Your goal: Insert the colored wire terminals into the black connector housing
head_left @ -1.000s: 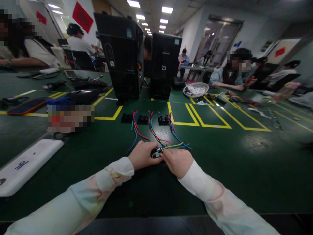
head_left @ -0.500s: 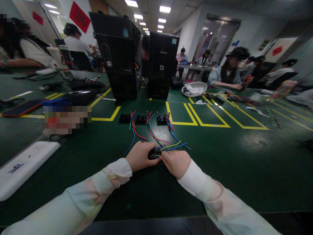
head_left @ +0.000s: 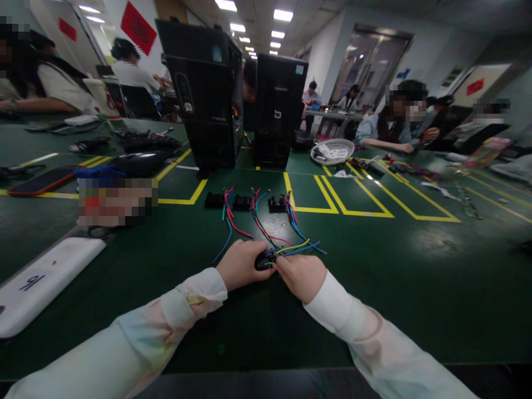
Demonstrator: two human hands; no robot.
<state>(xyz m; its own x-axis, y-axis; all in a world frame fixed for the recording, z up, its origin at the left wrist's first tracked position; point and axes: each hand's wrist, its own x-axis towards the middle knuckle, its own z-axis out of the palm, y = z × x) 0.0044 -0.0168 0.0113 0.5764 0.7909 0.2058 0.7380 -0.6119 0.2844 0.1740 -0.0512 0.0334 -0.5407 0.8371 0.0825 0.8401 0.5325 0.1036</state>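
Gripped in my left hand is a small rounded black plastic part with thin wires coming out of it. My right hand has thumb and fingers pinched together at the part's right side, where a short green wire end shows; the fingertips hide what exactly they hold. A yellow wire and blue wires stretch right, above my right hand. Just beyond my hands, three black plastic blocks lie in a row, with red, blue and green wires beside them.
Two black computer towers stand behind the blocks. To the left lie a white power strip-like case, a phone and cables. A white basket holds small parts at the back right. Yellow tape marks the green table; other people sit around.
The whole view has shifted slightly, with things appearing a little further right. My hands keep nearly the same hold on the black part.
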